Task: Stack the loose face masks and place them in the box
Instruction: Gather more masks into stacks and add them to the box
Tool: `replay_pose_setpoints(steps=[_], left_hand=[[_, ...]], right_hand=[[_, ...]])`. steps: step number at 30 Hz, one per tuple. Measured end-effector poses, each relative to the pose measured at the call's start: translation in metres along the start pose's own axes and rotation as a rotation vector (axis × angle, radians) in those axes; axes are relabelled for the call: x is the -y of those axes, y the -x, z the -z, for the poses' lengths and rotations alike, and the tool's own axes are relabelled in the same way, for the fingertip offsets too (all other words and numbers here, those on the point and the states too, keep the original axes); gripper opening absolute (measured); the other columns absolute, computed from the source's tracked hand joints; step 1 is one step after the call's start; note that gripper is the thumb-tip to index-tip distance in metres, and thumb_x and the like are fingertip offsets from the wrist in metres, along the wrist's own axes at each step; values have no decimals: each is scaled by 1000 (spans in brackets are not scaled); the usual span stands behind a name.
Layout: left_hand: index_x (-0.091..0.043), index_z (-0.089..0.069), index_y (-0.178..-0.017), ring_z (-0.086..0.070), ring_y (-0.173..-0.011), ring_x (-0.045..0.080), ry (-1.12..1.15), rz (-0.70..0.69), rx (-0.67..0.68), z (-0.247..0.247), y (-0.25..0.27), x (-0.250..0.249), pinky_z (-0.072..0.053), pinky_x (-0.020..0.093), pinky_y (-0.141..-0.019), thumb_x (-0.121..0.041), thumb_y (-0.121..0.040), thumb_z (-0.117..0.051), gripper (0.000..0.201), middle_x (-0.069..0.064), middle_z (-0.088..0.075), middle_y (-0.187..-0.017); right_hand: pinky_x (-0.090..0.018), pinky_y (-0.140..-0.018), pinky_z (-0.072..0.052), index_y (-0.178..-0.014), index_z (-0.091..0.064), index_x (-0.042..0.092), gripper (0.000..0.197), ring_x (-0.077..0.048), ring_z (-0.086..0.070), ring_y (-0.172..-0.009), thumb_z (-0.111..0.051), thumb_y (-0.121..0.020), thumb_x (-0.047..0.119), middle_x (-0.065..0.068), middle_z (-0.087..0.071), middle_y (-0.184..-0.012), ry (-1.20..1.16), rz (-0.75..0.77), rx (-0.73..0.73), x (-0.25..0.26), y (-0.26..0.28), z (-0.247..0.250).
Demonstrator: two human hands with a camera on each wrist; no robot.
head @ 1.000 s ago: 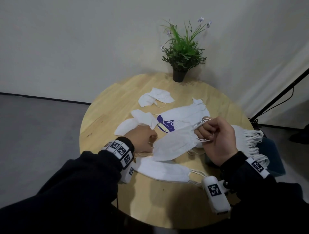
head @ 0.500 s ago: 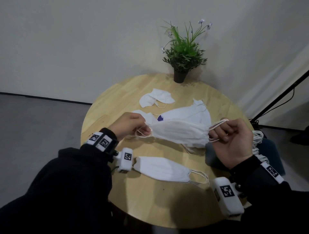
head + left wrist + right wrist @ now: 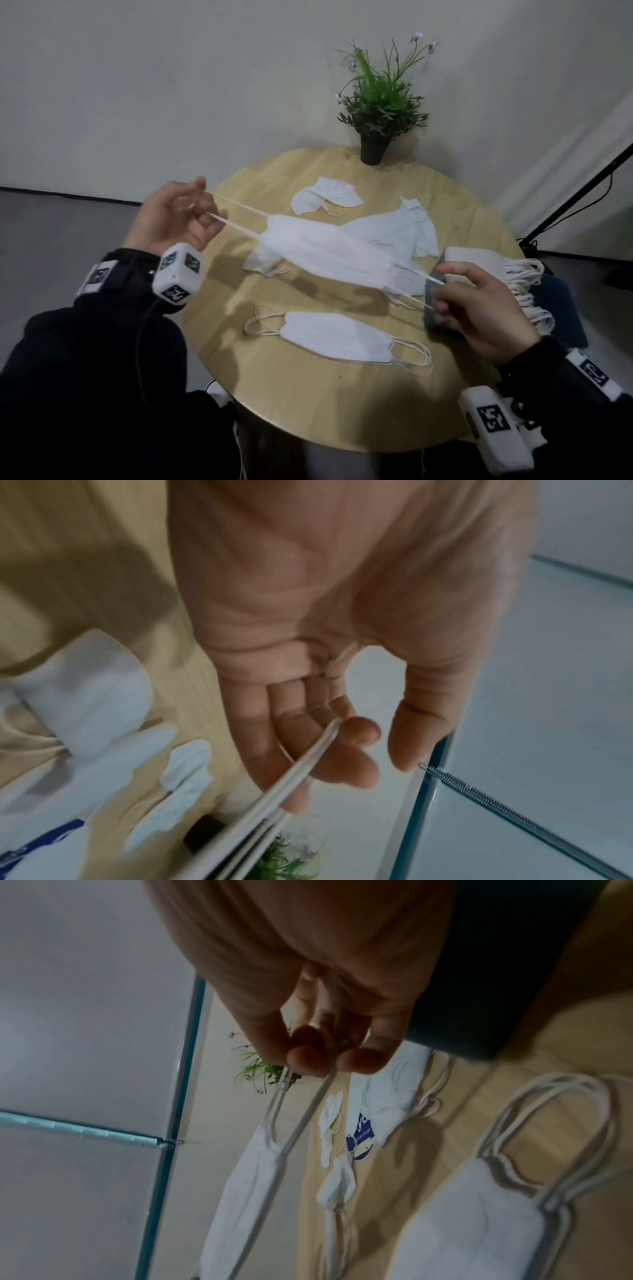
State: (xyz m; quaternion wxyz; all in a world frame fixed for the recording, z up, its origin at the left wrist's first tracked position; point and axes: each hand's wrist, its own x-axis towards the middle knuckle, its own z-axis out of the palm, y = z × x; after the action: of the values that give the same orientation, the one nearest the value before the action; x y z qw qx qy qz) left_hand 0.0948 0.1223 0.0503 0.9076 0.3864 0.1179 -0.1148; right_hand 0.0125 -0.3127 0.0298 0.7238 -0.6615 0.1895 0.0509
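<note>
Head view: round table (image 3: pixel 308 404) carries loose masks; stretched mask (image 3: pixel 329 255) hangs above its middle, long axis running left-far to right-near, left hand (image 3: pixel 171 219) and right hand (image 3: pixel 479 308) each pinching its ear loops.

I see one mask (image 3: pixel 329 253) stretched above the table (image 3: pixel 308 404) between both hands, another mask (image 3: pixel 337 337) lying nearer me, a plant (image 3: pixel 376 102) at the far edge.

White face mask (image 3: pixel 329 255) stretched taut in mid-air, second mask (image 3: pixel 334 337) flat on table
</note>
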Motion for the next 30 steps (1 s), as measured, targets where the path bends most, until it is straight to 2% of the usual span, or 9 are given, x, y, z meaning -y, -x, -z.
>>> replay_pose_setpoints(steps=[2, 4, 8, 12, 16, 18, 23, 27, 30], left_hand=[[-26, -60, -103, -45, -55, 5, -115, 55, 22, 2, 8, -1, -52, 24, -67, -18, -69, -79, 39, -11, -42, -71], [-25, -60, -105, -43, -52, 9, -433, 120, -24, 3, 9, 13, -48, 28, -60, -9, -68, -76, 44, -7, -44, -68], [-14, -63, -106, -55, -57, 17, -968, 278, -62, -1, 9, 54, -54, 37, -69, 4, -88, -64, 25, 5, -56, -69], [-10, -62, -102, -59, -63, 20, -1066, 359, -62, 1, 9, 69, -57, 41, -75, 7, -91, -60, 20, 4, -60, -66], [-10, -59, -99, -59, -58, 19, -1056, 404, -73, 0, 11, 78, -60, 39, -69, 7, -90, -59, 20, 7, -59, -66], [-9, -57, -99, -57, -51, 17, -1079, 417, -68, -3, 13, 82, -58, 36, -61, 8, -90, -57, 19, 12, -59, -67], [-9, -60, -98, -64, -60, 18, -1218, 427, -64, -4, 12, 90, -52, 39, -73, -1, -91, -63, 11, 10, -67, -71], [-30, -67, -104, -69, -84, 12, -1770, 137, -132, -10, 13, 91, -51, 29, -71, -37, -77, -84, 32, -7, -71, -97], [-42, -60, -117, -61, -100, 9, -1889, -98, 130, -24, 17, 102, -53, 35, -87, -45, -67, -89, 58, -13, -60, -118]], right_hand=[[-28, -46, -37, -102, -65, 3, 23, -23, -46, -48, -60, -88, -15, -20, -47, -66, 154, 66, -11, -1, 8, 0], [-30, -45, -37, -102, -67, 0, 19, -22, -49, -41, -60, -90, -13, -21, -48, -62, 333, 109, -16, -4, 12, -2], [-36, -46, -49, -101, -67, 8, 17, -28, -54, -42, -60, -94, -4, -20, -59, -54, 621, 4, 137, -16, 13, -1], [-38, -51, -54, -101, -63, 13, 22, -26, -56, -41, -50, -96, -3, -20, -63, -56, 812, -114, 210, -25, 14, -2], [-42, -55, -55, -101, -62, 12, 22, -28, -61, -46, -47, -95, -3, -14, -61, -60, 825, -179, 191, -34, 8, 1], [-43, -55, -54, -101, -63, 11, 20, -28, -61, -48, -49, -95, -3, -13, -60, -59, 831, -193, 199, -38, 4, 3], [-34, -56, -53, -100, -65, 16, 20, -22, -65, -57, -64, -90, -1, -12, -71, -67, 955, -155, 254, -41, -4, 5], [-19, -70, -46, -108, -65, 27, 34, -9, -63, -86, -82, -79, 27, 1, -68, -104, 1115, 8, 283, -43, -4, 1], [-22, -92, -46, -135, -55, 29, 73, -5, -56, -112, -85, -71, 48, 10, -56, -130, 1230, 188, 359, -42, 2, -12]])
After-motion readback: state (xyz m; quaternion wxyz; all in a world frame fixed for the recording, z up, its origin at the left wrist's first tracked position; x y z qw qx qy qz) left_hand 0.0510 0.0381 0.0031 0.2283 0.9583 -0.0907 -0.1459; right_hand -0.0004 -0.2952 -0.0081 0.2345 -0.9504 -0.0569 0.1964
